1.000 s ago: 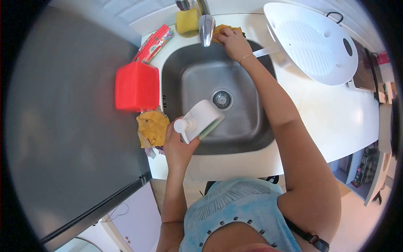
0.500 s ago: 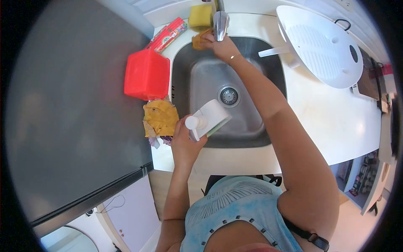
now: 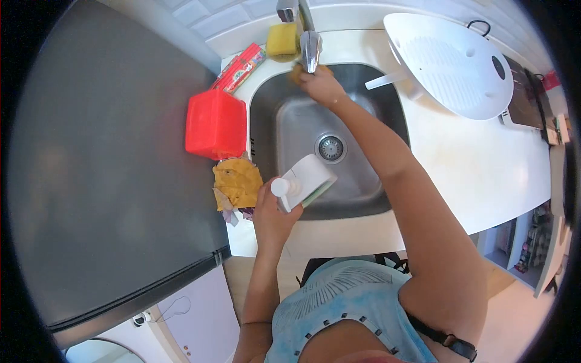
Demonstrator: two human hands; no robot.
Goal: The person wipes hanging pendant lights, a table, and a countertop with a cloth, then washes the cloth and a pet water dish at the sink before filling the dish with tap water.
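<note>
My left hand [image 3: 275,218] is closed around a white soap dispenser [image 3: 310,175] with a round pump top, held tilted over the near left part of the sink [image 3: 369,175]. A strip of green shows along the dispenser's lower side. At the far rim of the sink, my right hand [image 3: 324,88] grips a mustard-yellow cloth [image 3: 296,73], just below the chrome faucet [image 3: 310,51]. The faucet spout hides part of the cloth and of the fingers. Beside my left hand, a crumpled mustard cloth [image 3: 237,183] lies on the counter's left edge.
Left of the sink stand a red plastic container [image 3: 216,124] and a long red box [image 3: 241,68]. A yellow sponge [image 3: 282,40] sits behind the sink, left of the faucet. On the right counter is a large white drying rack [image 3: 451,66] with its spout over the sink.
My right hand and the cloth have shifted slightly to the right beneath the faucet. My left hand keeps the dispenser in nearly the same place. The whole view has tilted a little.
</note>
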